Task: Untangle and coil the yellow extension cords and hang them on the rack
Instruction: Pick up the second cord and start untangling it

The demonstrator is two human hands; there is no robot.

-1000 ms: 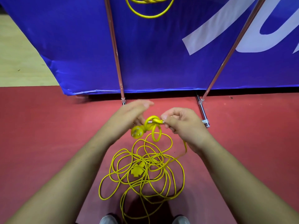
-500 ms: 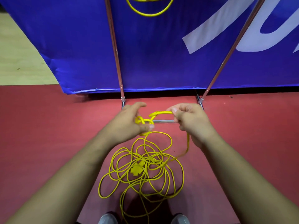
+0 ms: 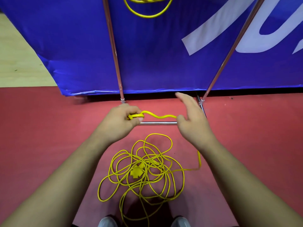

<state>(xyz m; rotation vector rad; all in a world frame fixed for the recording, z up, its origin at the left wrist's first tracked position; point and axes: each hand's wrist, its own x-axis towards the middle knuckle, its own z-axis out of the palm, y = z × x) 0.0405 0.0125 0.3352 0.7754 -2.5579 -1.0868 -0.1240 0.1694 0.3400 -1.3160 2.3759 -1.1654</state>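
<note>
L hand (image 3: pixel 122 123), centre frame: fingers curled tight round a few small loops of cord (image 3: pixel 159 116), thumb on top. R hand (image 3: pixel 192 122) just right of it: fingers straight, spread, no pinch that we can see. Cord runs wavy and slack from L hand to R thumb, passes behind the palm, then drops off the wrist to the pile (image 3: pixel 164 161) on the floor (image 3: pixel 49 145), lower centre. Plug (image 3: pixel 136 172) sits mid-pile, loops over it.

We judge the cord light, thin, soft but springy. It holds kinks, and loops prob. pop open if the grip eases. Jacket looks smooth, should slide thru a loose hand. Best hold: clamp loops where they cross, feed w/ R hand. No yanking, plug may snag.

Rack (image 3: pixel 113 46) poles upper frame; hung coil (image 3: pixel 147 15) top centre.
</note>
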